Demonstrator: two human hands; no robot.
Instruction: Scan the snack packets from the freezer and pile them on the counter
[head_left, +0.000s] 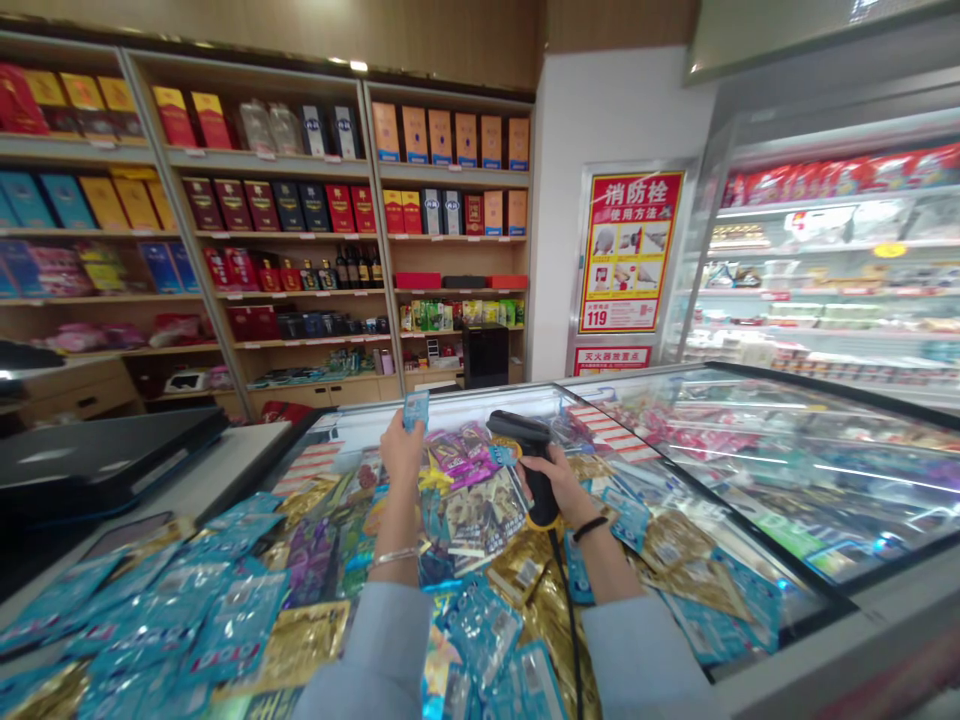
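Observation:
My left hand [403,446] pinches a small blue packet [416,408] upright over the glass-topped freezer. To its right, my right hand [553,480] is wrapped round the grip of a black and yellow barcode scanner [541,490], whose cable hangs down between my forearms. A light blue piece [502,455] shows beside the scanner's head; what holds it is unclear. Blue packets [240,620] and gold packets [304,640] lie in piles at the lower left. More blue packets [484,625] and gold packets [679,540] lie beneath and beside my right forearm.
The freezer's dark frame [750,520] runs diagonally at the right. A black device [112,460] stands on the left counter. Shelves [292,240] of boxes and bottles line the back wall, with a red poster [631,252] beside them and a lit refrigerated display [832,245] at the right.

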